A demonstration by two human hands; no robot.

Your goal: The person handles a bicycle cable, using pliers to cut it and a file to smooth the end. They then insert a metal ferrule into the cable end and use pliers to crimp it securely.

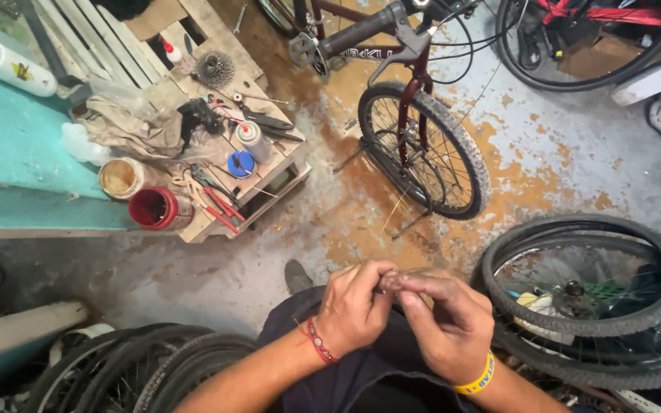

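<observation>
My left hand [355, 304], with a red bead bracelet at the wrist, and my right hand [445, 317], with a yellow wristband, meet in front of my lap. Their fingertips pinch a very small part [389, 281] between them; it is too small to identify. A thin spoke-like wire [401, 205] runs up from the fingers toward the front wheel [424, 150] of a dark red bicycle that stands on the stained concrete floor ahead.
A wooden pallet [216, 138] at left carries pliers, a cassette, tins, a red cup [154, 208] and rags. A teal bench [17, 145] stands beside it. Loose wheels [587, 279] lie at right, tyres [154, 375] at lower left.
</observation>
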